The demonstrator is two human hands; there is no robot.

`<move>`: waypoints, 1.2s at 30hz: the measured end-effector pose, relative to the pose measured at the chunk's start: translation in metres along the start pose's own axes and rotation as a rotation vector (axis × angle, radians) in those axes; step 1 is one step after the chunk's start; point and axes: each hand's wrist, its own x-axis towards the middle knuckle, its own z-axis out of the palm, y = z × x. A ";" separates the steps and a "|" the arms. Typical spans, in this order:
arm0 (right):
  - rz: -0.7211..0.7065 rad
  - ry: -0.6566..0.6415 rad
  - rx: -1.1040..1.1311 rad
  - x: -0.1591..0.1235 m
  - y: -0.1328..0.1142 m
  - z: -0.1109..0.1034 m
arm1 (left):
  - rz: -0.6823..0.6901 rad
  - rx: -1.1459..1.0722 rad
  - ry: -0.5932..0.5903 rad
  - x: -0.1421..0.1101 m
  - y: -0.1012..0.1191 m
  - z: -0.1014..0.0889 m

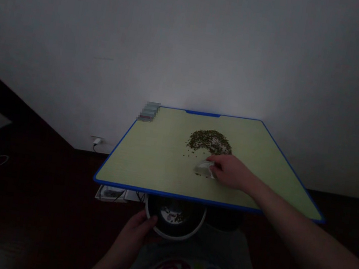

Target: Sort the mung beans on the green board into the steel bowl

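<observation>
My right hand is low over the table top, its fingers closed on a small translucent whitish piece with a curved edge; its exact kind is not clear. Just beyond it, small greenish-brown beans lie spread in an arc, with a few strays on the near side. Below the table's front edge, my left hand grips the left rim of a round bowl, thumb over the edge. Inside the bowl are some of the same beans, and its far rim is hidden under the table.
The pale yellow-green table has a blue edge and stands against the wall. A blurred-out stack sits at its far left corner. Below are a box with cables and a wall plug. My lap is close behind the bowl.
</observation>
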 end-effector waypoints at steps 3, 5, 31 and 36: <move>0.021 -0.010 0.027 -0.006 -0.010 0.003 | 0.002 0.014 -0.029 0.001 -0.003 0.000; 0.025 -0.017 0.053 -0.009 -0.018 0.005 | 0.015 0.031 -0.036 0.002 -0.005 -0.001; -0.079 0.077 0.392 -0.051 -0.053 0.016 | 0.009 -0.039 -0.107 0.005 -0.010 0.005; 0.166 0.170 0.329 -0.054 0.000 0.007 | -0.020 -0.053 -0.073 0.005 -0.006 0.007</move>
